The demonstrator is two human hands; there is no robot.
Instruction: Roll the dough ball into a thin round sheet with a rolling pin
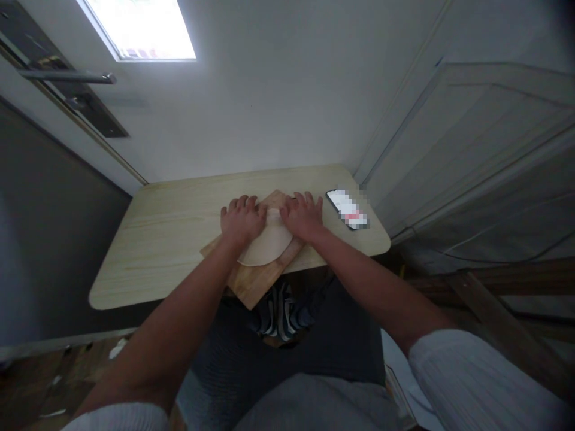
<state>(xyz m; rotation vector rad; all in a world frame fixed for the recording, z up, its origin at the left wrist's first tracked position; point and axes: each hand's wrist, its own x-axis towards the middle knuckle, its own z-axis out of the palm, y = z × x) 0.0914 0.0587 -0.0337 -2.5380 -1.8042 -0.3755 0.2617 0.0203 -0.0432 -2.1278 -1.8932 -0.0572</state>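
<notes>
A pale, thin sheet [268,244] with a rounded near edge, looking like rolled dough, lies on a wooden board [256,283]. Both my hands rest side by side across its far part. My left hand [244,219] presses down on the left with its fingers spread and pointing away from me. On the right, my right hand [303,216] lies the same way, fingers apart. Between them shows a short, lighter band across the sheet; whether it is a fold or a bar under my palms, I cannot tell. My hands cover the sheet's far edge.
The board sits at an angle on a light wood table [148,239], one corner past the front edge. A phone [348,208] lies right of my right hand. Behind the table stands a white door [269,120] with a metal handle [72,76]. My legs are below.
</notes>
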